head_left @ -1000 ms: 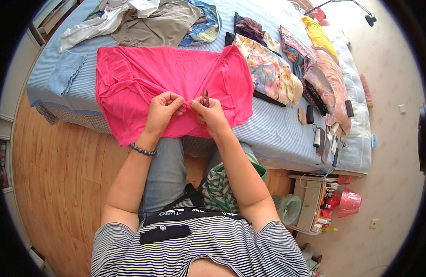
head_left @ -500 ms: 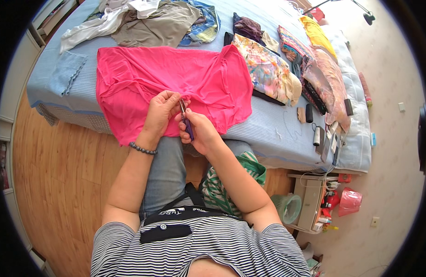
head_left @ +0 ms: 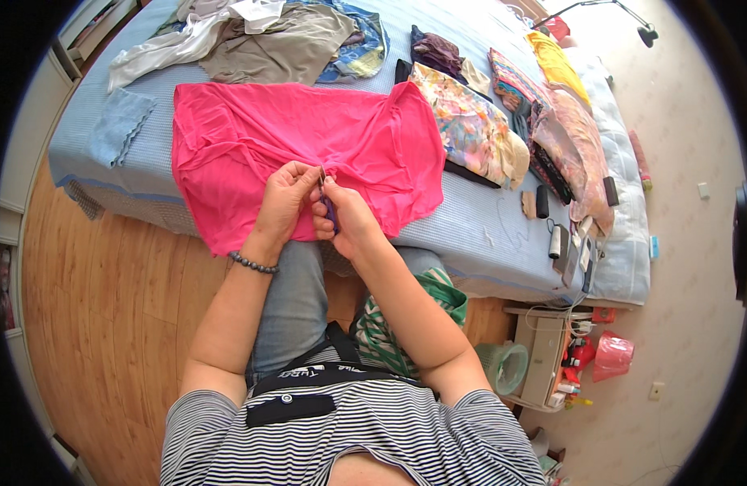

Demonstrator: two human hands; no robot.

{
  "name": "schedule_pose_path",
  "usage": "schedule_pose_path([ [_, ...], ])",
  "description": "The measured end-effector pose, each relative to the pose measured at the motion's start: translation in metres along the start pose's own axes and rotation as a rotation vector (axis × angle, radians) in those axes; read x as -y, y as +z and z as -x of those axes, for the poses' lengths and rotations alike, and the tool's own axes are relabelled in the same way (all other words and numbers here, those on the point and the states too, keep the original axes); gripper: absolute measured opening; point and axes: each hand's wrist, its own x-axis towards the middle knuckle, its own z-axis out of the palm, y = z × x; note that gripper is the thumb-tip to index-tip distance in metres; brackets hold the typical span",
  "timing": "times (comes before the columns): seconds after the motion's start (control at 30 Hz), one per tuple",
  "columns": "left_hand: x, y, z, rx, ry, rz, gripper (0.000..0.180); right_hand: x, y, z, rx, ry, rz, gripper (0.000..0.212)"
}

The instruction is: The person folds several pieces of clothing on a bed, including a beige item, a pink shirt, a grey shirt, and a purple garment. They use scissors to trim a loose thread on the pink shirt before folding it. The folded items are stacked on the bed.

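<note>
A bright pink garment [head_left: 244, 121] lies spread over the near edge of the bed, part of it hanging down toward my knees. My left hand [head_left: 288, 197], with a dark bead bracelet on its wrist, is closed in a pinch at a gathered spot of the pink cloth. In my right hand [head_left: 347, 215] I grip small purple-handled scissors [head_left: 330, 212], their metal blades pointing up at that same spot. The fingertips of both hands nearly meet there and partly hide the blades. Any thread between them is too small to make out.
White and olive clothes [head_left: 276, 40] are heaped at the bed's far left, beside a folded blue cloth [head_left: 122, 121]. Folded floral clothes [head_left: 463, 117] lie to the right. Green striped fabric [head_left: 382, 332] rests on my lap. A bedside cabinet [head_left: 539, 356] stands at the lower right.
My right hand has shifted slightly up and closer to my left fingertips, and less of the scissors shows. The garment lies much as before.
</note>
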Motion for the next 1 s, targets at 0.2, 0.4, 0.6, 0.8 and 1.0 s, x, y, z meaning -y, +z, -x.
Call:
schedule_pose_path([
  [0.2,0.004,-0.005,-0.002,0.039,0.029,-0.034,0.008,-0.005,-0.005,-0.005,0.005,-0.034,0.019,0.029],
  [0.4,-0.011,-0.003,0.014,-0.047,0.038,0.058,0.011,0.004,0.001,0.026,-0.109,-0.493,0.37,0.015],
  [0.6,-0.008,0.01,0.028,0.079,-0.138,0.21,0.016,0.004,0.003,0.03,-0.112,-0.791,0.558,0.018],
  [0.8,0.001,0.03,0.038,0.163,-0.269,0.266,0.019,0.007,-0.011,0.044,-0.162,-0.845,0.605,0.004],
  [1.0,-0.003,0.05,0.044,0.179,-0.211,-0.192,0.021,0.035,-0.103,0.061,-0.553,-0.95,0.65,0.015],
])
